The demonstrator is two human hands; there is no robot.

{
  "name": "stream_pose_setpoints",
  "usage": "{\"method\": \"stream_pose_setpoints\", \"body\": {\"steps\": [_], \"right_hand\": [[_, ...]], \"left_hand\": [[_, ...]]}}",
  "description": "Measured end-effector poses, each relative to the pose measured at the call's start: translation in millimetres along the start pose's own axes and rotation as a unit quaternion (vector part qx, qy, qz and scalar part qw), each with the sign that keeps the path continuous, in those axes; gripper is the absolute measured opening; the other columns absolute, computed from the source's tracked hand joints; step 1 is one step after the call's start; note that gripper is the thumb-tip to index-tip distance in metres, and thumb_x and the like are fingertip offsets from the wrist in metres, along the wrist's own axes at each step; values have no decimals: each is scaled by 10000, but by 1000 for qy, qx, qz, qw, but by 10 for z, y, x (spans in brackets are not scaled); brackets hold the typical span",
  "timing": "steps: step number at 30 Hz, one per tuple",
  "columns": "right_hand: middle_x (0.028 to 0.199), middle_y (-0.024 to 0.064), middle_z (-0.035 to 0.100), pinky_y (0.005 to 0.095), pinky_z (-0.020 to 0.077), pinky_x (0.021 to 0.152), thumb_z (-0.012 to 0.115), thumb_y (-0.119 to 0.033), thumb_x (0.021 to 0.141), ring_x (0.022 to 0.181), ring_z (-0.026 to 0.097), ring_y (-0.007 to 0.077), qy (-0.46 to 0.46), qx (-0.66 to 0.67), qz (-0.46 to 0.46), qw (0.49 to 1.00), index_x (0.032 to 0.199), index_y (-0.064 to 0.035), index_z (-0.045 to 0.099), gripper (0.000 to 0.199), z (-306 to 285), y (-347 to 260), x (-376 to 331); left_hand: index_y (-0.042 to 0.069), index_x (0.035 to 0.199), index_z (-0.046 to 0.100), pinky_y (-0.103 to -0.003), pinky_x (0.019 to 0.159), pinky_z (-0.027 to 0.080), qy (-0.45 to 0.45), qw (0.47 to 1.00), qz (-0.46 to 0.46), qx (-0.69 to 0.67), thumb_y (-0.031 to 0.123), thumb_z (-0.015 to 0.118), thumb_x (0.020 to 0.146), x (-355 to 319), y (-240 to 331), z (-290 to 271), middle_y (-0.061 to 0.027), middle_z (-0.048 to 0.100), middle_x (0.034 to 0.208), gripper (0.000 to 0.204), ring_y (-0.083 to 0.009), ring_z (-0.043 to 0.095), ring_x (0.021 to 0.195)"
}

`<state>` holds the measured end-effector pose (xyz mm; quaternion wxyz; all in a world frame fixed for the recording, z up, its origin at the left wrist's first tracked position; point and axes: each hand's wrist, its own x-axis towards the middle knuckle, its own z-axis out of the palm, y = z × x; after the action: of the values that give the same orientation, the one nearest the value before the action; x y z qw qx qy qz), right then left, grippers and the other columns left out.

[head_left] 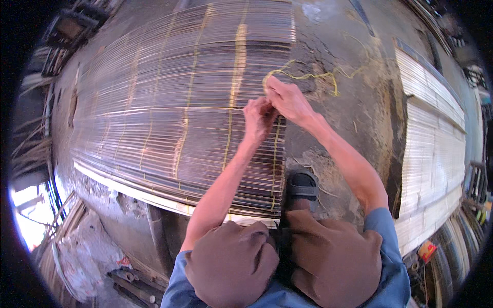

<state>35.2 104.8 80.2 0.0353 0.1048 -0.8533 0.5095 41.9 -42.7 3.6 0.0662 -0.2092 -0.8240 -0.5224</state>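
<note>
A wide mat of thin bamboo slats (154,128) lies on the floor in front of me, tied across by several lines of yellow twine. At its right edge my two hands meet. My right hand (290,100) is closed, with a loose length of yellow twine (308,76) looping out at its fingertips and trailing right over the floor. Just below and left of it, my left hand (258,119) is closed at the slat ends, its fingers curled inward. What the left fingertips pinch is hidden.
My sandalled foot (302,186) stands beside the mat's right edge. Farther right lies a pale slatted panel (434,149). A crumpled white sack (79,254) and dark poles (136,287) are at the lower left. The concrete floor (328,149) is rough and cracked.
</note>
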Motion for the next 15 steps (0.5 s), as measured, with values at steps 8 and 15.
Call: {"method": "stream_pose_setpoints", "body": {"steps": [8,15], "right_hand": [[744,21,596,307,466,623,582,-278,1030,670,538,109,137,122,209,961,1025,-27,618,254,60,587,-861],[740,-19,574,269,430,641,622,-435,1001,706,509,84,59,170,261,948,946,-14,645,425,295,530,-903]], "left_hand": [[50,854,728,-402,722,465,-7,996,25,89,163,740,839,92,237,-30,-63,664,816,114,-279,588,784],[71,866,748,-438,769,493,-129,982,-57,123,283,668,888,234,220,-190,-103,678,850,228,-331,620,841]]}}
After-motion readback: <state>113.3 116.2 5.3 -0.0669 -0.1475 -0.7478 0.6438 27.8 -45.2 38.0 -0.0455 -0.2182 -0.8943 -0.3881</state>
